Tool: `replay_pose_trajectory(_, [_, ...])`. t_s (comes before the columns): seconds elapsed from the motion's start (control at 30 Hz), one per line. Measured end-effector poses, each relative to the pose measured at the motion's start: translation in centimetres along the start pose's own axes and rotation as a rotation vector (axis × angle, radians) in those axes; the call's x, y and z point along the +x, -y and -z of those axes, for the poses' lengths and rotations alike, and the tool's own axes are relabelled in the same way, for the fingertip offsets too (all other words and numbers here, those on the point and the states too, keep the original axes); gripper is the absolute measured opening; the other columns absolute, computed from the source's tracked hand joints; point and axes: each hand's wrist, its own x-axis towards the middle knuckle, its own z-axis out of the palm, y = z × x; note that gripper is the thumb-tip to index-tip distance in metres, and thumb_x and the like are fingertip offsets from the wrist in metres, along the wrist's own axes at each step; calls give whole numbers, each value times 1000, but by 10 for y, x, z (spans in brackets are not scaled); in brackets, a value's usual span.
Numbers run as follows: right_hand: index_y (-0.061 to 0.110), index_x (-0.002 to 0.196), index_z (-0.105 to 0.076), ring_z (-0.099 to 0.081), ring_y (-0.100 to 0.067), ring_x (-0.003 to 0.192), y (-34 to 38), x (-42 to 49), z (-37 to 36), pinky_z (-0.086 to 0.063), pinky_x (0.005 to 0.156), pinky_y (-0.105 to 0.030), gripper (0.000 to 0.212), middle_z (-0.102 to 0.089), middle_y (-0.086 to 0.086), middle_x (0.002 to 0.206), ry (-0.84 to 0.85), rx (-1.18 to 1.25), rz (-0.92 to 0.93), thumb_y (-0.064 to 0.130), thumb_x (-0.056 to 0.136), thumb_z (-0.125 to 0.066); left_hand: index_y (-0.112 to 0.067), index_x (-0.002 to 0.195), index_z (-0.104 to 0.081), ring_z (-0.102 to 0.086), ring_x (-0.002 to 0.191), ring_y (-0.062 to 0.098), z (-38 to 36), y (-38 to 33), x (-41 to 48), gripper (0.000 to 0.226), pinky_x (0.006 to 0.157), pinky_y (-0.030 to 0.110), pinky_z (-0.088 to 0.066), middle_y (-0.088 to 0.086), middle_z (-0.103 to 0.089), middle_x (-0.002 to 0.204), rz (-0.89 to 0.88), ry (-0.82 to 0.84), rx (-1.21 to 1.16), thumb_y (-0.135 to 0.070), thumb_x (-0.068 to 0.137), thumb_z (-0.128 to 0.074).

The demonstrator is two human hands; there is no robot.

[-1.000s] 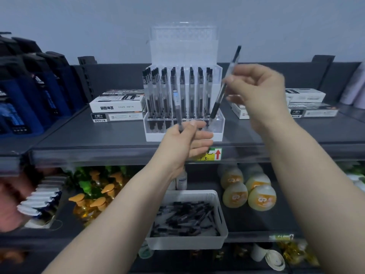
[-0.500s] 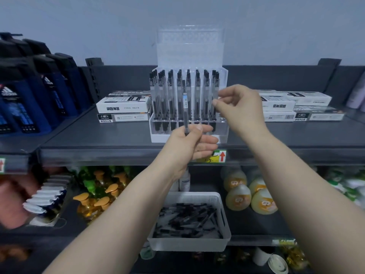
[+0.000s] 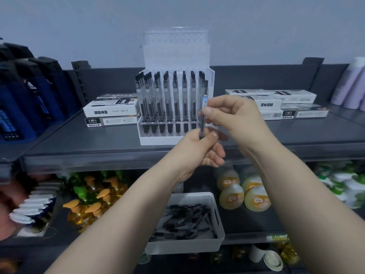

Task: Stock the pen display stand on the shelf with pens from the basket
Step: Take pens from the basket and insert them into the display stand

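Note:
The clear pen display stand (image 3: pixel 177 140) sits mid-shelf with its lid raised, its slots holding several upright black pens (image 3: pixel 174 95). Just in front of its right end, one pen (image 3: pixel 205 95) stands upright between both hands. My left hand (image 3: pixel 197 153) grips the pen's lower end. My right hand (image 3: pixel 237 115) pinches its middle with thumb and forefinger. Below, on the lower shelf, the white basket (image 3: pixel 183 247) holds several loose black pens (image 3: pixel 183 220).
Flat white pen boxes lie left (image 3: pixel 111 110) and right (image 3: pixel 276 99) of the stand. Dark blue bottles (image 3: pixel 29 95) line the left, lavender bottles (image 3: pixel 353 82) the far right. Orange-capped bottles (image 3: pixel 92 206) and round yellow bottles (image 3: pixel 243 196) flank the basket.
My right hand set its tilted pen into the stand's right end, let go, then came over to pinch the pen my left hand holds upright.

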Motion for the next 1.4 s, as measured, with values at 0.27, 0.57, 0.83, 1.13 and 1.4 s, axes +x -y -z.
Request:
replay_pose_trajectory(0.27, [9,98,-65,-65,-9,70,2,12,18,-52,66,-20,13,-73,3,73,26,75,40,2,92,-54,-13,95,-57,-52,55,10,0,-2,6,17,55,21,-46,0,-58,67,-120,-57,-28,-23,100,-43])
replay_pose_trajectory(0.57, [15,94,-67,-62,-12,65,15,26,18,-57,66,-23,15,-67,2,71,-58,80,55,3,88,-61,-25,99,-62,-66,84,12,10,0,8,11,84,31,-54,-2,-70,89,-248,-309,155,-17,92,-57])
replay_pose_trajectory(0.83, [31,86,-65,-58,-22,73,7,73,20,-56,78,-50,23,-59,-9,79,-183,-170,196,8,84,-64,-25,97,-64,-55,76,-7,47,0,-10,14,70,5,-41,-17,-62,89,-473,-708,574,-15,89,-61])
replay_pose_trajectory(1.13, [29,81,-67,-63,-15,66,-17,87,17,-58,77,-45,18,-65,10,64,-253,-183,218,12,80,-66,-19,131,-38,-36,123,13,80,7,-20,58,104,27,-28,-3,-35,132,-326,-890,782,-22,83,-69])
replay_pose_trajectory(1.4, [12,110,-68,-61,-10,76,-27,92,8,-53,82,-29,26,-63,5,79,-239,-421,172,14,84,-68,-22,133,-29,-57,101,35,81,13,-18,62,94,51,-43,9,-56,125,-217,-828,813,-29,84,-67])
